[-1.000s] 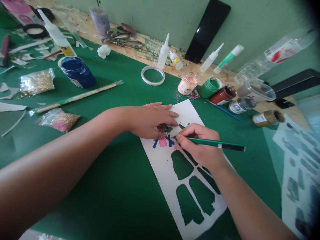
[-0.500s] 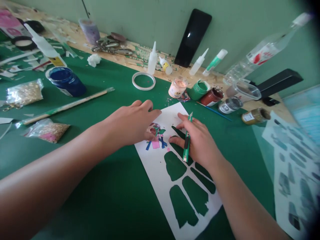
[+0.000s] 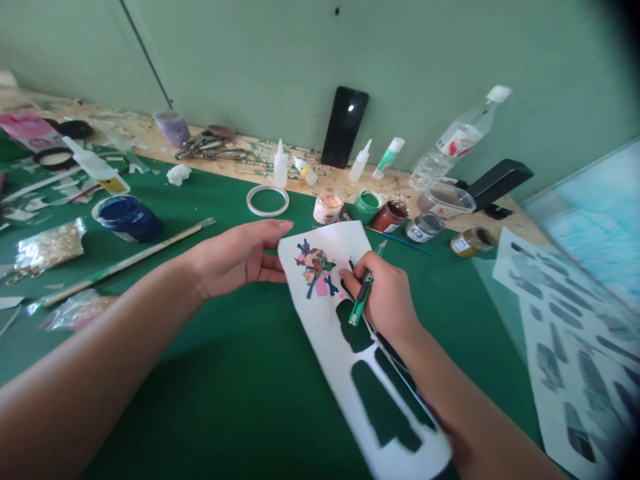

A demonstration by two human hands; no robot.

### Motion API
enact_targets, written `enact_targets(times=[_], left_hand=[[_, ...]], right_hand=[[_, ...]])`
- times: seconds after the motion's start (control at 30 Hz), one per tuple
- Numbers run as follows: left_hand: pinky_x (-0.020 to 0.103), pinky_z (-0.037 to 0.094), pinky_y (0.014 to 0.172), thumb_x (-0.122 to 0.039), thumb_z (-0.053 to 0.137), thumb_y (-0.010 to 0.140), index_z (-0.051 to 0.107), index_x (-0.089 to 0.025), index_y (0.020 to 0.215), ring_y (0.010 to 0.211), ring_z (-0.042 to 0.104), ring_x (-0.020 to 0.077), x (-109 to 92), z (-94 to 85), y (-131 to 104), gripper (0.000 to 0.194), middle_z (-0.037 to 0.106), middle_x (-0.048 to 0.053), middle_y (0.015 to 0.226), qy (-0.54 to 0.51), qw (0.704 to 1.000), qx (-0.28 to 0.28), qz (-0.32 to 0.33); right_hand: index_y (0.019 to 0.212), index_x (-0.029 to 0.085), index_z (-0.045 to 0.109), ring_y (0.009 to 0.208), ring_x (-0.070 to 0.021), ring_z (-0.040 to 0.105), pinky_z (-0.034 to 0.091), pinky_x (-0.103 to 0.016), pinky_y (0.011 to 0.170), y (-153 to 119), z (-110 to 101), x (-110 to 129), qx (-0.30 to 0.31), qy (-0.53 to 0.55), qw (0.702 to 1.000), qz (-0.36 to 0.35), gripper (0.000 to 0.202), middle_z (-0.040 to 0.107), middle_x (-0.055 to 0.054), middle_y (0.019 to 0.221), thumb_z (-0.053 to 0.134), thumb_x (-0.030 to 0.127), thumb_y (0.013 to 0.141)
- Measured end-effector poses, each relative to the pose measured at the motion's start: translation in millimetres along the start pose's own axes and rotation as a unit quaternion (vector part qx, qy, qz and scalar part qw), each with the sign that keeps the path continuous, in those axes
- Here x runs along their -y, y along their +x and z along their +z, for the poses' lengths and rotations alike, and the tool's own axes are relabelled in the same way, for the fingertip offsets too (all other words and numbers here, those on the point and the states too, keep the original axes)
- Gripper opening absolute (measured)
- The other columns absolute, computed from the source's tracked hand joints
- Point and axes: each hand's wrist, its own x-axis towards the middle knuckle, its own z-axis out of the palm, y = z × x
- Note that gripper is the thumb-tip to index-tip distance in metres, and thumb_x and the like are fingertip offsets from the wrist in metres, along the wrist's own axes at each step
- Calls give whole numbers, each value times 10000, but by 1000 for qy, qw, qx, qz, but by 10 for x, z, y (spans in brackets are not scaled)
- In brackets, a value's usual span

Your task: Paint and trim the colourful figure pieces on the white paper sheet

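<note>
My right hand (image 3: 387,290) has a green snap-off utility knife (image 3: 367,283) held in it, the blade pointing away from me. The hand lies over the right side of a white paper sheet (image 3: 313,340) with large cut-out openings; its thumb and fingers also seem to grip the sheet. The sheet's far end is lifted and slightly curved. Near that end it bears a colourful flower-like collage (image 3: 316,268) in brown, pink, blue and green. My left hand (image 3: 245,257) is open at the sheet's left edge, thumb stretched out, fingertips close to or partly behind the paper.
Paint jars (image 3: 367,207) stand behind the sheet, beside a thin blue brush (image 3: 405,241). A tape roll (image 3: 268,200), a blue paint jar (image 3: 127,218) and a long stick (image 3: 125,263) lie leftward. A phone (image 3: 345,127) leans on the wall. Another cut-out sheet (image 3: 545,320) lies right.
The left hand has drawn back from the collage to the sheet's left edge and turned over, opening. The sheet's far end has come up off the table. The view has tilted upward.
</note>
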Motion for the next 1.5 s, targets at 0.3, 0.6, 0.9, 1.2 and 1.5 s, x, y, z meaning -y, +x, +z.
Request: enact_targets(times=[0.3, 0.6, 0.9, 1.2, 1.5], left_hand=[[408, 614, 774, -447, 813, 785, 736, -111, 963, 792, 747, 261, 322, 444, -95, 387, 778, 141, 971, -13, 999, 29, 17], [342, 599, 795, -293, 784, 826, 745, -115, 1072, 800, 748, 224, 393, 457, -73, 307, 779, 127, 951, -143, 984, 100, 25], [304, 599, 735, -247, 794, 816, 730, -123, 1089, 737, 729, 186, 405, 525, -76, 306, 778, 112, 925, -143, 985, 80, 52], [339, 606, 736, -214, 767, 832, 709, -112, 1099, 756, 753, 229, 380, 555, -119, 292, 776, 132, 939, -167, 982, 82, 35], [341, 620, 689, -223, 791, 799, 685, -126, 1117, 733, 756, 241, 400, 560, -136, 350, 780, 120, 922, -165, 983, 74, 24]], right_hand=[[723, 231, 363, 541, -92, 382, 339, -243, 531, -32, -293, 150, -32, 216, 974, 66, 386, 487, 63, 647, 701, 348, 867], [824, 233, 419, 671, -126, 518, 424, -287, 629, -80, -311, 258, 121, 385, 902, 150, 392, 491, 48, 764, 749, 445, 836], [827, 254, 376, 641, -125, 471, 437, -273, 592, -104, -241, 270, 95, 532, 829, 142, 383, 436, 66, 711, 752, 324, 830], [830, 262, 377, 596, -128, 493, 450, -288, 562, -138, -222, 277, 54, 495, 858, 124, 369, 458, 69, 693, 741, 322, 838], [801, 266, 345, 578, -161, 561, 454, -311, 508, -125, -261, 250, 45, 388, 915, 102, 396, 522, 41, 668, 718, 395, 827]])
